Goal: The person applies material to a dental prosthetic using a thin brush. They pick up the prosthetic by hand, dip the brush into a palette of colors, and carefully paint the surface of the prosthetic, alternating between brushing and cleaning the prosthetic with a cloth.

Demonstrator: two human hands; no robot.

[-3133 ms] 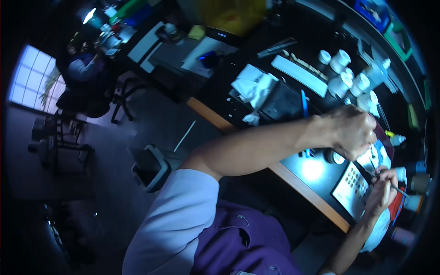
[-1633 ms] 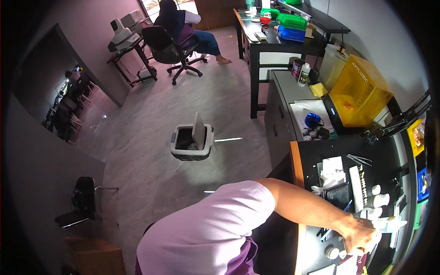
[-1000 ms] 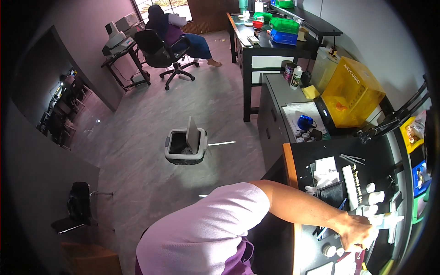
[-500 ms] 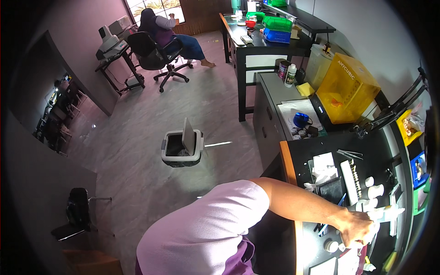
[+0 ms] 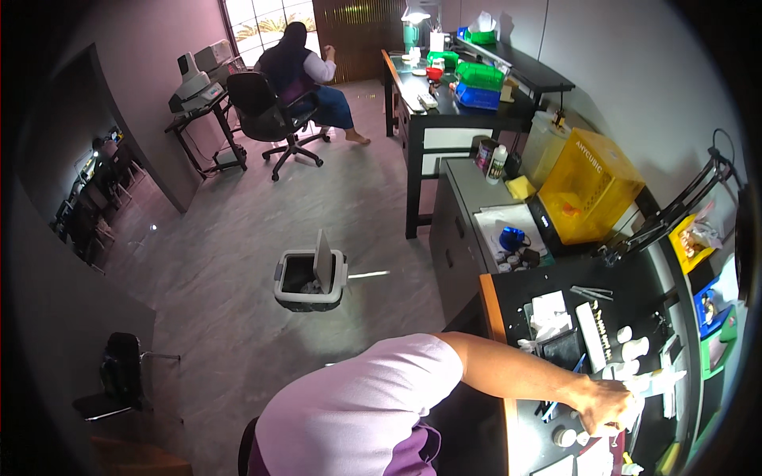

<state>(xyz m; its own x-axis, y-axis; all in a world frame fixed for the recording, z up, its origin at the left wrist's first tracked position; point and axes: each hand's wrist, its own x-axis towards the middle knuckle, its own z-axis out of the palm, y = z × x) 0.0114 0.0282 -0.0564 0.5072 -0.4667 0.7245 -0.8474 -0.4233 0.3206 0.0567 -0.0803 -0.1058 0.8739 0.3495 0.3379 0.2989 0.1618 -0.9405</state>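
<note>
My left hand [image 5: 608,407] reaches over the black workbench [image 5: 548,282] at the lower right, its fingers curled closed. What they hold, if anything, is lost in glare. Just beyond the knuckles is a pale bottle with a narrow white tip [image 5: 660,381]; I cannot tell whether the hand touches it. Near the wrist lie a dark flat case [image 5: 557,347] and a small round white jar [image 5: 564,437]. A white strip with a row of small tooth-like pieces [image 5: 593,336] lies farther back, beside several white pots [image 5: 634,349]. My right hand is out of sight.
Tweezers [image 5: 592,293] lie at the bench's far end. Beyond stand a grey cabinet [image 5: 456,230] and an amber, see-through box-shaped cover [image 5: 595,186]. An open-lidded bin [image 5: 311,279] is on the floor. Another person [image 5: 298,71] sits on an office chair [image 5: 266,111] by the window.
My view has tilted, so the bench and bin sit lower in the picture. My left hand stays at the same spot on the bench, still closed. The seated person is more upright.
</note>
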